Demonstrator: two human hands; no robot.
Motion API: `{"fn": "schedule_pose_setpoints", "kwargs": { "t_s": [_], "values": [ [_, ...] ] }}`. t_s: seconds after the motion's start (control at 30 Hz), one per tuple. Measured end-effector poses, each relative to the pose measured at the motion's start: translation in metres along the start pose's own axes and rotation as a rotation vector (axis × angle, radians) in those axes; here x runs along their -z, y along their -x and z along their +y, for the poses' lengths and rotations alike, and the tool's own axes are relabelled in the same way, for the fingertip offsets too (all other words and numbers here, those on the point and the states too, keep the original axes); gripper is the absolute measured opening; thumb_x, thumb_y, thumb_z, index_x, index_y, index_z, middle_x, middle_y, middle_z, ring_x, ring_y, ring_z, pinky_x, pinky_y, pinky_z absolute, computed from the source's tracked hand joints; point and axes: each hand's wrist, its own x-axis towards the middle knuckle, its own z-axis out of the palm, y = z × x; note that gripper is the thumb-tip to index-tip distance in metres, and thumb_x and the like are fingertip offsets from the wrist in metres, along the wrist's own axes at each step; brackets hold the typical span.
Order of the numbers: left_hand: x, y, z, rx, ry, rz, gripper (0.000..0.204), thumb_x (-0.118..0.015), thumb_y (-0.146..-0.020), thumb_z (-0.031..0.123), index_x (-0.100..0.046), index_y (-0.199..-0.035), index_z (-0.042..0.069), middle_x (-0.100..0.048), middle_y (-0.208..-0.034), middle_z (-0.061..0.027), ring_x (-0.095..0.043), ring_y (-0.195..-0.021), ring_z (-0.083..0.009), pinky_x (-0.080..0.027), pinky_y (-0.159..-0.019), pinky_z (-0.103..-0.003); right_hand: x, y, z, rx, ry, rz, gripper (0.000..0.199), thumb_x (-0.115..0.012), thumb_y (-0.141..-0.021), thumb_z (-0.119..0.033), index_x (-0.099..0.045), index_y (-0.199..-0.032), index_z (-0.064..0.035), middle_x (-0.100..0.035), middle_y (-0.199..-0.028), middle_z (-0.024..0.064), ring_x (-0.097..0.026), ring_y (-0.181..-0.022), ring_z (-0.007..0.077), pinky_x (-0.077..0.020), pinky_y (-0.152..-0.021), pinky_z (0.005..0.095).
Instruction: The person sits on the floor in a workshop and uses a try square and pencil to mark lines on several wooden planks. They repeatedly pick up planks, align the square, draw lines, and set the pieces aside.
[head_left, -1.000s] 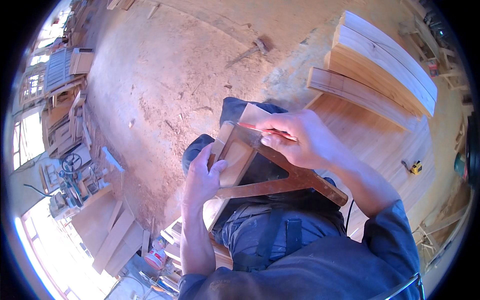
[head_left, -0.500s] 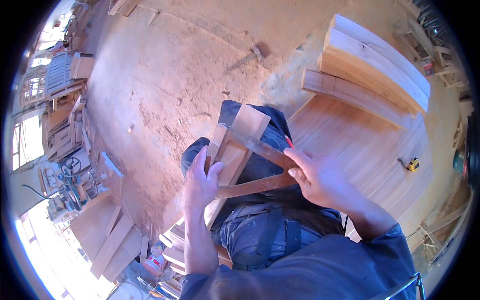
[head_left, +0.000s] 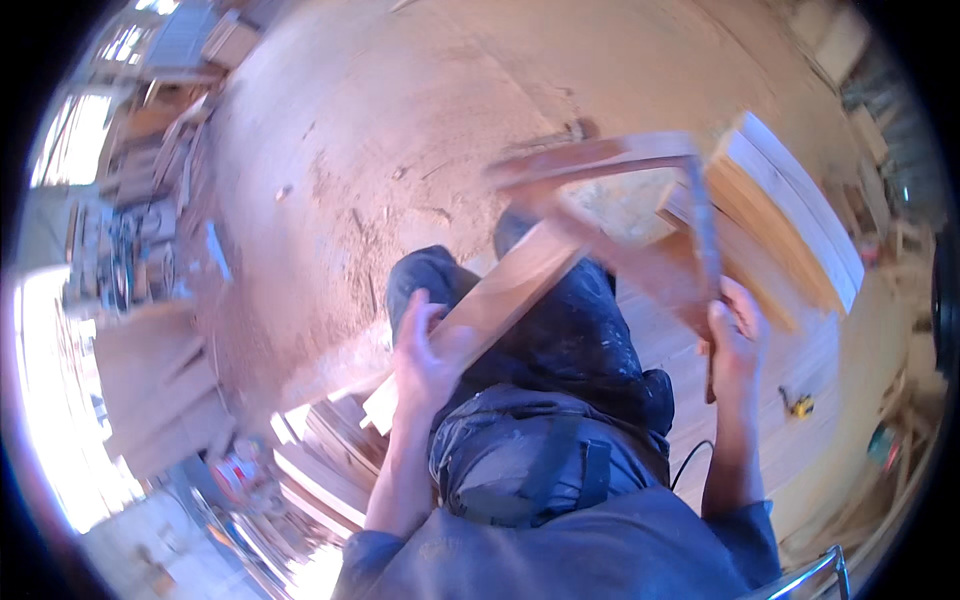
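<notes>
My left hand (head_left: 428, 355) is closed around the near part of a pale wooden board (head_left: 520, 280), which slopes across my thighs with its far end over my knees. To the right, my right hand (head_left: 738, 335) grips a wooden carpenter's square (head_left: 700, 235) by one arm. This brown square has two arms meeting at a corner and a slanting brace between them. It is raised off the board, above and beyond my right knee, and its far arm is smeared by motion.
At the right, thick curved timbers (head_left: 790, 210) rest on a planked wooden surface (head_left: 745, 400), with a yellow tape measure (head_left: 800, 405) near them. Stacked wood pieces (head_left: 320, 470) stand by my left forearm. A hammer (head_left: 578, 130) lies on the dusty floor ahead. Boards (head_left: 160, 400) lean at the left.
The carpenter's square has lifted off the board and swung up and right in my right hand. My left hand keeps hold of the board, whose tilt has changed. The view has turned.
</notes>
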Motion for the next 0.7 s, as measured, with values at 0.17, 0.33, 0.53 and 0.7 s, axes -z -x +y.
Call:
{"fn": "schedule_pose_setpoints", "kwargs": {
  "t_s": [0.17,0.33,0.53,0.7],
  "values": [
    [0.023,-0.011,0.037,-0.109,-0.063,-0.093,0.078,-0.083,-0.083,0.035,-0.052,-0.147,0.004,-0.065,-0.132,-0.0247,-0.061,-0.125,-0.0408,-0.050,-0.105,-0.050,0.011,0.001,0.004,0.073,0.114,0.187,0.038,-0.063,-0.102,-0.029,-0.064,-0.131,-0.0055,-0.056,-0.093,-0.0025,-0.049,-0.078,0.0065,-0.0375,-0.062,0.0235],
    [0.006,0.008,0.037,-0.231,-0.355,-0.276,0.091,-0.086,-0.074,0.039,-0.047,-0.151,0.009,-0.063,-0.121,-0.0206,-0.060,-0.117,-0.0372,-0.050,-0.095,-0.047,-0.014,0.002,0.011,0.270,0.133,0.116,0.039,-0.061,-0.102,-0.029,-0.064,-0.133,-0.0054,-0.058,-0.090,-0.0011,-0.047,-0.070,0.0073,-0.0337,-0.057,0.0223],
    [0.024,0.028,0.028,-0.168,-0.288,-0.082,0.083,-0.082,-0.076,0.031,-0.049,-0.148,0.006,-0.063,-0.118,-0.0215,-0.061,-0.114,-0.0367,-0.050,-0.093,-0.047,-0.103,0.027,-0.020,0.386,0.117,-0.040,0.040,-0.061,-0.102,-0.029,-0.063,-0.134,-0.0053,-0.060,-0.092,-0.0007,-0.047,-0.070,0.0073,-0.0338,-0.057,0.0220],
    [0.080,0.070,0.002,0.123,-0.227,0.320,0.079,-0.078,-0.080,0.028,-0.047,-0.149,0.007,-0.062,-0.117,-0.0228,-0.061,-0.112,-0.0387,-0.051,-0.091,-0.049,-0.139,0.034,-0.041,0.399,0.084,-0.201,0.040,-0.061,-0.102,-0.029,-0.063,-0.134,-0.0052,-0.061,-0.093,-0.0003,-0.047,-0.069,0.0073,-0.0338,-0.057,0.0217]
  ]
}}
